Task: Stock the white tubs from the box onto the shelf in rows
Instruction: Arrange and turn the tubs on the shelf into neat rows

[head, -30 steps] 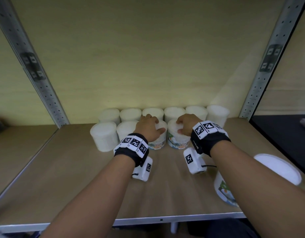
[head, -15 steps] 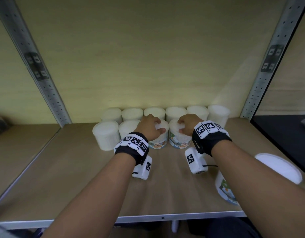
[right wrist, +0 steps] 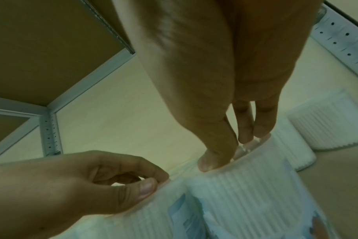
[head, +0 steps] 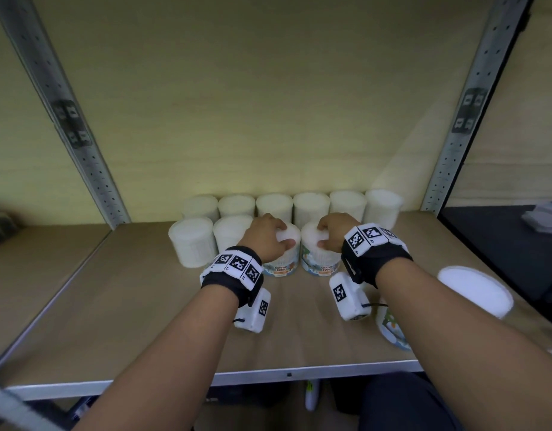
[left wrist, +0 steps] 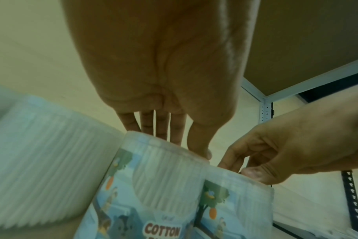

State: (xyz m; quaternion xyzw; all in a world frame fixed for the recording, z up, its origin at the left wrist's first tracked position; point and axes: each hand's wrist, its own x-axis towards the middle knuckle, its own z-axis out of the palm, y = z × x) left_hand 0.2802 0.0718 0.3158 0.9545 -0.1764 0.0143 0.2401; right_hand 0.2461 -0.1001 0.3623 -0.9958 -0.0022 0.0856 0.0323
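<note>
Six white tubs [head: 310, 205] form a back row on the wooden shelf [head: 144, 306], with two plain ones [head: 192, 244] at the left of a front row. My left hand [head: 268, 237] grips the top of a labelled tub [head: 282, 264] beside them, thumb and fingers curled over its rim [left wrist: 164, 177]. Touching that tub on the right is a second labelled tub [head: 318, 262], and my right hand [head: 334, 234] grips its top, fingertips over its rim [right wrist: 245, 194]. Both tubs stand upright on the shelf.
Another labelled tub [head: 389, 331] stands near the front edge under my right forearm, and a white-lidded tub [head: 473, 290] sits to its right. Perforated metal uprights [head: 82, 157] [head: 461, 135] flank the shelf. Bare board lies to the left and in front.
</note>
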